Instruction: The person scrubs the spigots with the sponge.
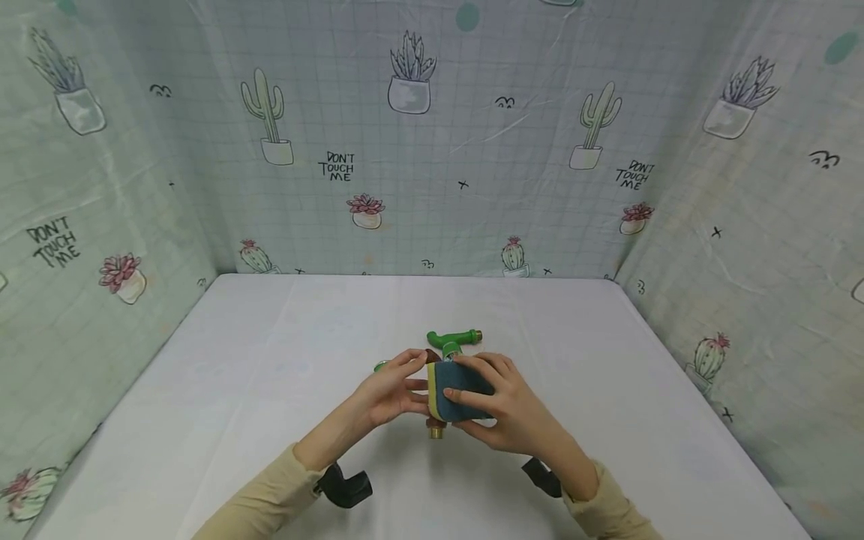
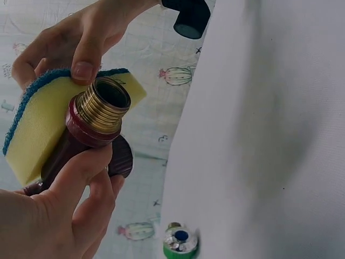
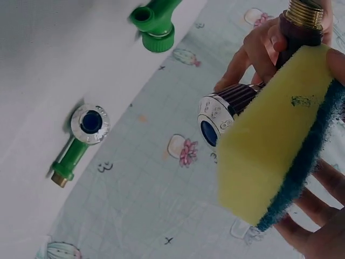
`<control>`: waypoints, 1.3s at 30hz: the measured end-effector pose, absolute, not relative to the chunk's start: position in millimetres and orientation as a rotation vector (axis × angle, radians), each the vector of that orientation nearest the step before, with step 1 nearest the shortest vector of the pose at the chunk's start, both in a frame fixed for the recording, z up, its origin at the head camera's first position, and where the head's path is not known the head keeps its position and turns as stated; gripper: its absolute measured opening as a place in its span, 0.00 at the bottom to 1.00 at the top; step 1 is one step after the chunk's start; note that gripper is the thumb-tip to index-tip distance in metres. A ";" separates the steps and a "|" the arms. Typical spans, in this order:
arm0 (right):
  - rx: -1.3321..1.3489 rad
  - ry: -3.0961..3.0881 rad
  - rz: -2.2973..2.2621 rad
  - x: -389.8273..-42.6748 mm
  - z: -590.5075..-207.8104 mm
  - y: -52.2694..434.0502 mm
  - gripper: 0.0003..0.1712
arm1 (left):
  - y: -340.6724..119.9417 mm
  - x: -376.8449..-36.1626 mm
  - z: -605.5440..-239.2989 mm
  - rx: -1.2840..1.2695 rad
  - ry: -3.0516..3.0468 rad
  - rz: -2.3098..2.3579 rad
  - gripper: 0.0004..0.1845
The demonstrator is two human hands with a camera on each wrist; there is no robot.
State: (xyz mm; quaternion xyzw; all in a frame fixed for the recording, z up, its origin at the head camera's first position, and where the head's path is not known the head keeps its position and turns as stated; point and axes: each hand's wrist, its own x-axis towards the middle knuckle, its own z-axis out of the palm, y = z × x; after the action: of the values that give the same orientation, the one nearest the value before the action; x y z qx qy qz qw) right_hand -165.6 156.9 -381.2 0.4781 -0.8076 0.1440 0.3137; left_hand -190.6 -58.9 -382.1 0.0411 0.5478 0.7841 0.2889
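My left hand (image 1: 393,390) grips a dark maroon water tap (image 2: 81,135) with a brass threaded end and a ribbed knob. A two-layer sponge (image 1: 466,390), yellow foam with a blue scouring side, is held by my right hand (image 1: 509,405). The yellow face lies against the tap's body, as the left wrist view shows. In the head view the sponge hides most of the tap, leaving its brass end visible below. Both hands are raised above the white table, close together. The tap's knob (image 3: 232,108) has a silver cap with a blue centre.
Just beyond the hands, a green tap (image 1: 454,339) lies on the white table (image 1: 304,337). Another green tap (image 3: 75,154) with a silver and blue cap is mostly hidden behind my left hand in the head view. Patterned cloth (image 1: 466,135) surrounds the table's back and sides.
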 end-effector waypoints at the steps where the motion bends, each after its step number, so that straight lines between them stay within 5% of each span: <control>1: 1.271 -2.129 0.383 -165.6 -381.5 156.6 0.27 | -58.8 -190.8 -382.4 0.110 1.461 2.091 0.10; 26: 1.217 -2.147 0.407 -176.6 -380.4 159.4 0.21 | -58.7 -187.5 -382.3 0.130 1.471 2.027 0.10; 33: 1.260 -2.126 0.367 -164.1 -385.7 157.9 0.26 | -60.9 -190.8 -381.3 0.125 1.503 2.074 0.10; 39: 1.149 -2.144 0.323 -168.2 -382.9 164.8 0.19 | -61.8 -193.7 -377.7 0.212 1.526 2.048 0.14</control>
State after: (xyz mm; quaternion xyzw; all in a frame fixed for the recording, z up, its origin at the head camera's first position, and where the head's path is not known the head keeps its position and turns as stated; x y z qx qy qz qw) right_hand -168.2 164.8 -382.9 0.4407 -0.8227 0.1240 0.3371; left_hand -193.7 -61.8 -377.7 0.0791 0.5706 0.7660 0.2853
